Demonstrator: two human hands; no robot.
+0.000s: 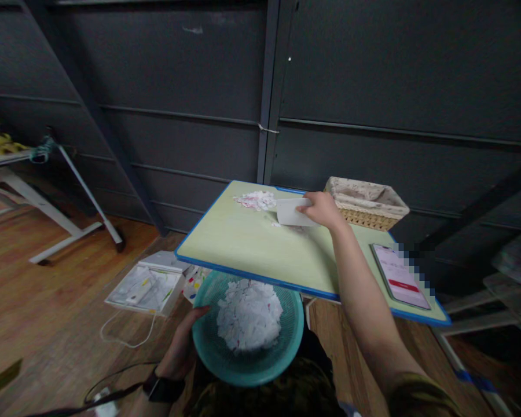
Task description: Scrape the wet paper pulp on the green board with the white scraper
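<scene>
My right hand (323, 209) is closed on a white flat scraper card (290, 212), which stands on edge against the table top. Left of the card lies a pile of torn paper scraps (257, 200), with a few loose bits by the card's lower edge. My left hand (186, 336) grips the left rim of a teal plastic basket (292, 341), held below the table's front edge. A large heap of white paper scraps (249, 315) fills the middle of that basket. The fingers of my left hand are partly hidden beneath the rim.
The pale green table (243, 249) has a blue edge. On its right are a phone (402, 278) and a lined wicker basket (364, 217). A white open box (145, 286) with a cord sits on the floor at left. Behind stands a dark metal wall (191, 75).
</scene>
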